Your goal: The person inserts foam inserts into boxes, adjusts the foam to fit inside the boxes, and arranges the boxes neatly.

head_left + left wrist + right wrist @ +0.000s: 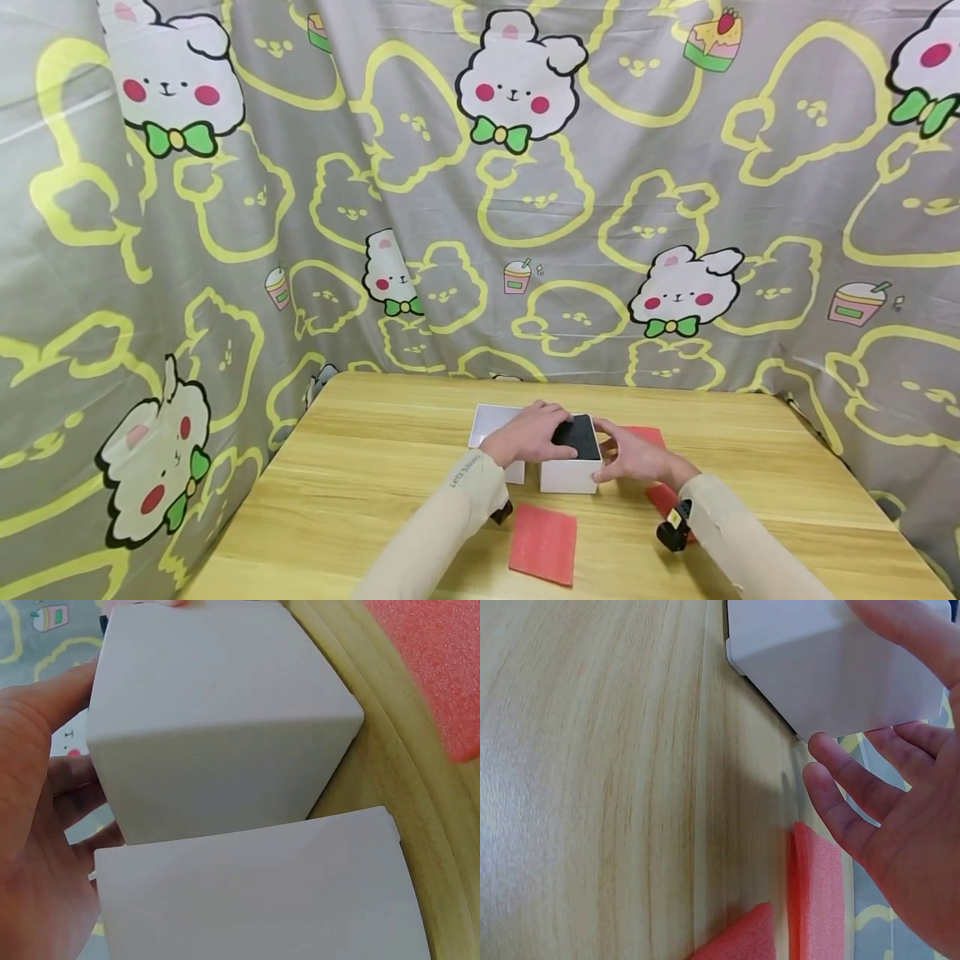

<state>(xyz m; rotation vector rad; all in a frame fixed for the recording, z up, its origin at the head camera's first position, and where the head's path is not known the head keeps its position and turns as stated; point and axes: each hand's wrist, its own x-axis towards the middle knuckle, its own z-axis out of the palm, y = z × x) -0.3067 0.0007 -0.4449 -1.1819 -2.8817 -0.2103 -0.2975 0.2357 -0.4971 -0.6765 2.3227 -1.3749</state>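
Note:
A white box stands on the table, a dark, flat-topped block filling its top. My left hand reaches over from the left, thumb and fingers bent across the dark block at the box's rim; its fingertips are partly hidden. At the box's right side my right hand grips the wall, and in the right wrist view its thumb lies on the white face. Close to the left of this box is a second white box, partly behind my left forearm. Both boxes' white walls fill much of the left wrist view.
A red foam sheet lies in front of the boxes. More red foam lies behind and beside my right hand, partly covered by it. The wooden table ends at a patterned curtain at the back.

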